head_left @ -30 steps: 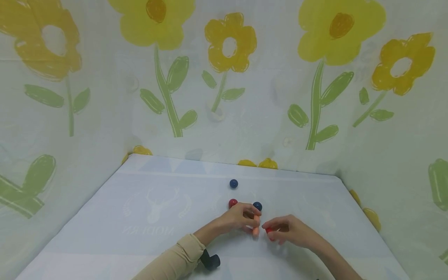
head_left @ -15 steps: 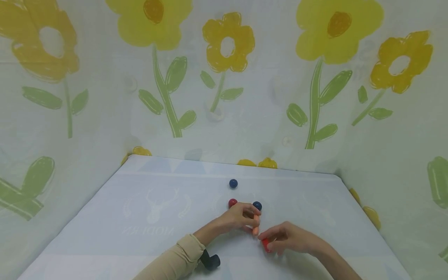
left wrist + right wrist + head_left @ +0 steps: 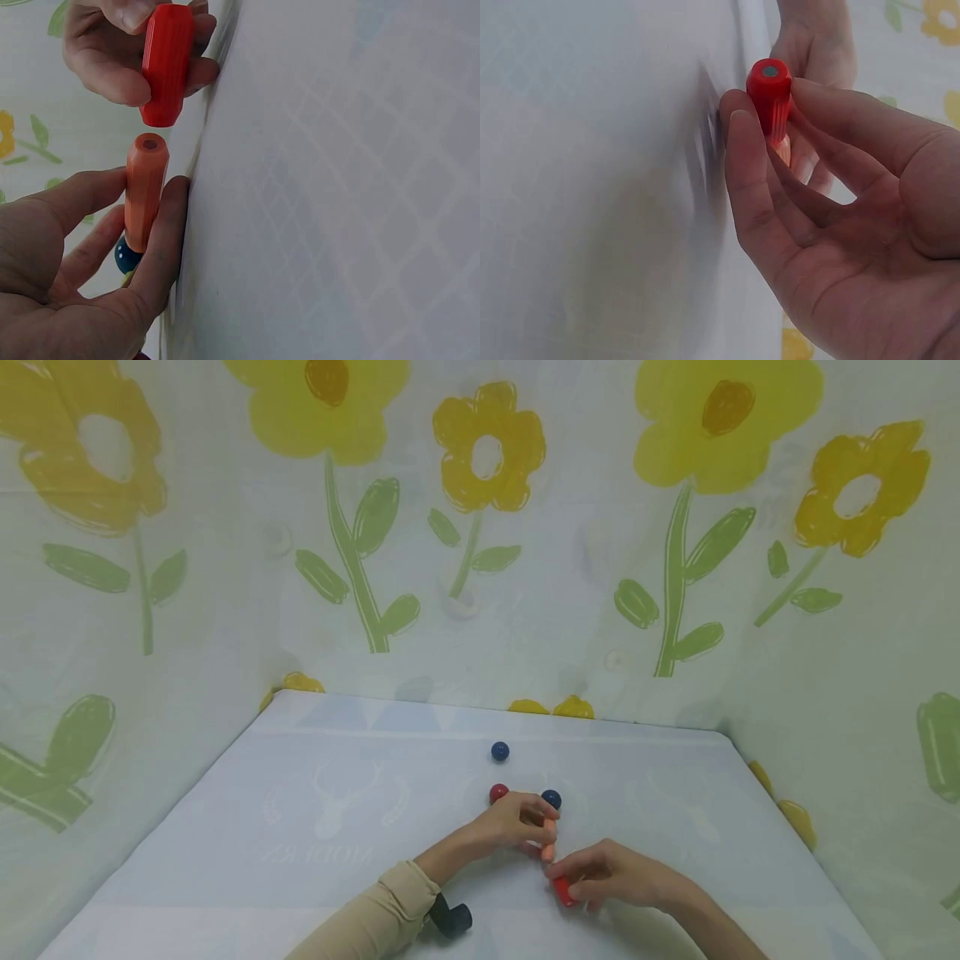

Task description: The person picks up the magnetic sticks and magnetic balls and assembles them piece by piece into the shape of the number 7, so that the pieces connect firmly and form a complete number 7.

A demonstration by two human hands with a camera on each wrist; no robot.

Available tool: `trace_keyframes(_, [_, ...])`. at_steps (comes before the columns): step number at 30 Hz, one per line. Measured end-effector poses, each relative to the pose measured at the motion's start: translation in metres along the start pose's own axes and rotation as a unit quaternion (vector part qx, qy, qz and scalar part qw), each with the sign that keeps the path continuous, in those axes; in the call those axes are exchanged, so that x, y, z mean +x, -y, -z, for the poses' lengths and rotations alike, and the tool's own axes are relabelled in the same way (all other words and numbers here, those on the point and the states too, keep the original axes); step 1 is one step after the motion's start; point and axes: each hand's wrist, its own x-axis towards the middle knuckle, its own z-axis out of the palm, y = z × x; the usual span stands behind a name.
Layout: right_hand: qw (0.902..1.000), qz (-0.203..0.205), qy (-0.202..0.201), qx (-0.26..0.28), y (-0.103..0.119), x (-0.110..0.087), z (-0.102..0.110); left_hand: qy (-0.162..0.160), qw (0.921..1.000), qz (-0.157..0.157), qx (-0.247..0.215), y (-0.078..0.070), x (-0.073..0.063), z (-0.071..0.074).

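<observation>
My left hand [image 3: 510, 823] pinches an orange ribbed magnetic building stick [image 3: 145, 191] between thumb and fingers. The stick's near end shows a round recess, and a dark blue ball [image 3: 551, 799] sits at its far end. A red ribbed magnetic building stick [image 3: 166, 67] is pinched by my right hand [image 3: 618, 875], just short of the orange stick's near end and roughly in line with it. In the right wrist view the red stick's outer end [image 3: 770, 72] shows a grey-green disc. A red ball [image 3: 498, 792] lies behind the left hand, partly covered by it.
Another dark blue ball [image 3: 500, 751] lies farther back on the white printed tabletop [image 3: 337, 860]. A black, elbow-shaped object [image 3: 453, 921] rests beside the left sleeve [image 3: 375, 910], partly hidden. Flower-printed cloth [image 3: 540, 635] hangs around the table.
The right hand has moved toward the person and left with the red stick, which is now near the orange stick's near end. The left hand has stayed nearly still.
</observation>
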Motion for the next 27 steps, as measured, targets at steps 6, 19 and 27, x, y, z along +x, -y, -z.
trace_keyframes(6, [0.9999, 0.011, 0.001, -0.003, -0.0014, 0.0029, -0.0010, 0.005, 0.9999, -0.008, -0.007, 0.0008, 0.0003, 0.0008])
trace_keyframes(19, [0.9999, 0.014, -0.006, -0.002, -0.0001, 0.0072, -0.0060, 0.012, 0.9998, -0.013, -0.006, 0.0015, 0.0006, 0.0017])
trace_keyframes(27, [0.9999, 0.009, 0.001, -0.006, 0.0029, 0.0086, -0.0086, 0.011, 0.9999, -0.004, -0.012, 0.0021, 0.0011, 0.0011])
